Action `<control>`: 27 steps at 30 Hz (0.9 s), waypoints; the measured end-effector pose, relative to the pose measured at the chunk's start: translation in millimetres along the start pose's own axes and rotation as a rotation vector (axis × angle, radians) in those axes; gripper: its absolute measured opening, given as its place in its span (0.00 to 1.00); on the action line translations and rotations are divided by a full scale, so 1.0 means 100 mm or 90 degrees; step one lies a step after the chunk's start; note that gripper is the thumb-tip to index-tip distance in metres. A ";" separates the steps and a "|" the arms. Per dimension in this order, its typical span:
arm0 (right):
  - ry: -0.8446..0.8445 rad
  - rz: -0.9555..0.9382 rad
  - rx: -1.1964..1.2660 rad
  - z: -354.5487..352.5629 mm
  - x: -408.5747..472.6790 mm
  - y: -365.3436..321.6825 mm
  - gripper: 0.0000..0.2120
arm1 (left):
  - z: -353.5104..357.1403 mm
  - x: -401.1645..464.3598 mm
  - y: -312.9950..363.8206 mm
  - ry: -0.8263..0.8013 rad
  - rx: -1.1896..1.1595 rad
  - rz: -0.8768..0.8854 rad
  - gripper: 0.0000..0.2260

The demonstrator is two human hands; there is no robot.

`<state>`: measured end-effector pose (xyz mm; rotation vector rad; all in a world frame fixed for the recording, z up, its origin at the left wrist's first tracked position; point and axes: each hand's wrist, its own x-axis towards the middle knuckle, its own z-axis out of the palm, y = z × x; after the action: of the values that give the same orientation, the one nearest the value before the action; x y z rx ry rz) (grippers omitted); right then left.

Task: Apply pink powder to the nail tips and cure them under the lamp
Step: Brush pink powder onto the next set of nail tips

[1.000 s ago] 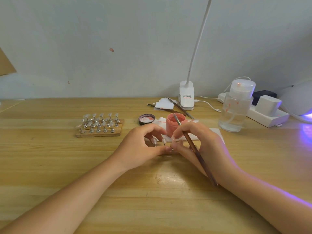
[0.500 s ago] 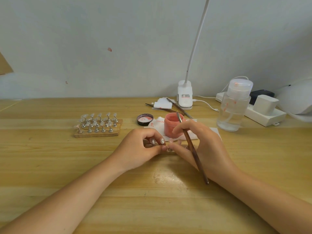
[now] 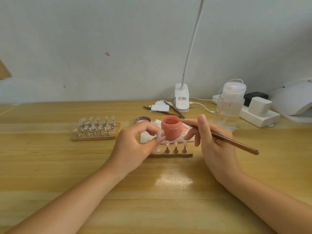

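The open jar of pink powder [image 3: 170, 128] stands on a white tissue [image 3: 146, 138] at mid-table. In front of it lies a small wooden strip [image 3: 171, 155] carrying three metal stands with pink nail tips [image 3: 175, 146] and one bare white spot at its left end. My left hand [image 3: 135, 147] hovers over that end, its thumb and forefinger pinching what looks like a nail tip stand, mostly hidden. My right hand [image 3: 214, 146] grips a brown brush [image 3: 228, 141] whose tip reaches the jar's right rim. The white curing lamp [image 3: 293, 100] sits at the far right.
A wooden rack [image 3: 94, 138] with several clear nail tips on stands lies to the left. The jar's lid [image 3: 142, 119], a clear pump bottle [image 3: 231, 107], a white power strip [image 3: 260, 117], a clip desk lamp [image 3: 181, 98] and spare brushes [image 3: 172, 109] stand behind.
My hands have drawn apart from the wooden strip, baring its stands. The left hand lifted leftward with its fingertips pinched; the right hand swung the brush tip to the jar. The lamp's purple glow went out.
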<state>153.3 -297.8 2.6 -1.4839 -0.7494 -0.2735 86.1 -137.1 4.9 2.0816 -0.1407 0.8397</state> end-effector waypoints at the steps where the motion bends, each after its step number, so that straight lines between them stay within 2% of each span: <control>1: 0.009 0.020 0.008 0.00 0.00 0.00 0.18 | 0.01 0.00 0.01 0.013 -0.014 -0.002 0.10; 4: 0.038 0.049 0.014 0.00 0.02 0.00 0.15 | 0.03 0.00 0.00 0.031 -0.031 -0.033 0.09; 10: 0.054 0.011 -0.005 -0.03 0.18 0.02 0.09 | 0.05 0.00 -0.03 0.029 -0.032 -0.062 0.09; 13: 0.047 0.002 -0.031 -0.04 0.39 0.02 0.13 | 0.05 0.00 -0.05 0.034 -0.026 -0.050 0.11; 19: -0.052 -0.011 -0.284 0.02 0.79 0.05 0.19 | 0.05 0.00 -0.08 0.047 -0.015 -0.037 0.12; 27: -0.146 0.024 -0.449 0.22 0.84 0.13 0.20 | 0.06 0.01 -0.07 0.044 -0.013 -0.033 0.10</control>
<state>218.1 -252.2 40.7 -2.2220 -0.8517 -0.3639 92.8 -137.3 -1.6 2.0263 -0.0572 0.8740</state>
